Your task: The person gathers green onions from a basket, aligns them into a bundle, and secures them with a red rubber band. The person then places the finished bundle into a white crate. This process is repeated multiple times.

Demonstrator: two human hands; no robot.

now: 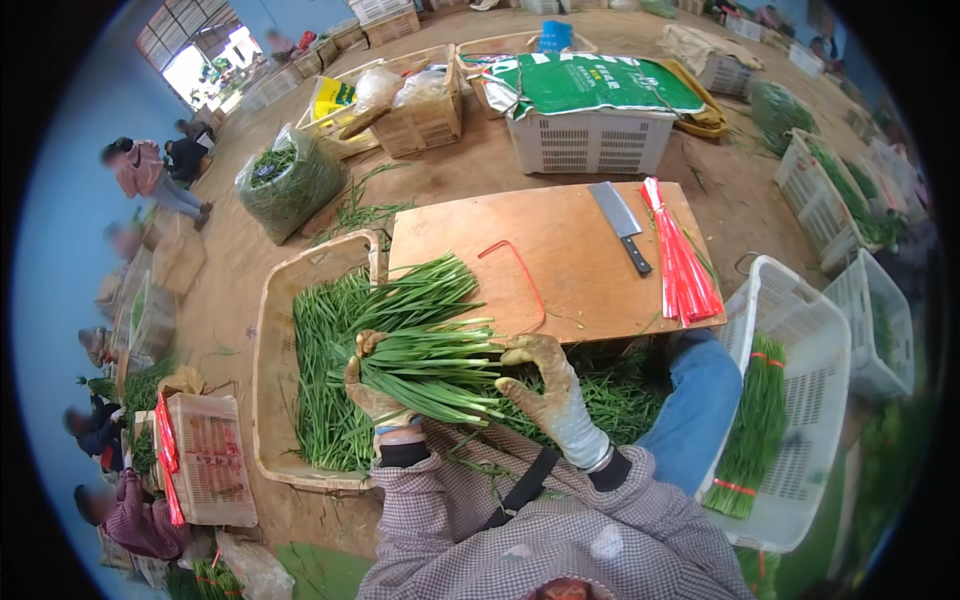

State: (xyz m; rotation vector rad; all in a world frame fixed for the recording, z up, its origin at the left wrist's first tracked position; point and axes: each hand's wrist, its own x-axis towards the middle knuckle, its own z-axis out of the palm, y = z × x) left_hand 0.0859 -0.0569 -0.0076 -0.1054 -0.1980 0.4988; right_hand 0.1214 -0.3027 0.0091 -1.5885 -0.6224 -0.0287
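Observation:
My left hand (375, 382), in a soiled work glove, grips a fanned bunch of long green stalks (427, 367), which look like garlic chives, by their leafy part; the pale ends point right. My right hand (551, 390), gloved too, has its thumb and fingers apart just beside those pale ends. Under the left hand a plastic crate (264, 375) holds more loose greens, and another bunch (435, 289) lies from it onto the wooden board (450, 217). On the board are a bent red tie strip (529, 277), a cleaver (619, 214) with a black handle and a bundle of red tie strips (679, 262).
At the right, a white crate (840, 390) holds chives bound with red bands (757, 420). Loose greens (615, 397) lie below the board. Ahead stand a covered crate (589, 142) and a plastic bag of greens (289, 187). Several people sit or stand at the left.

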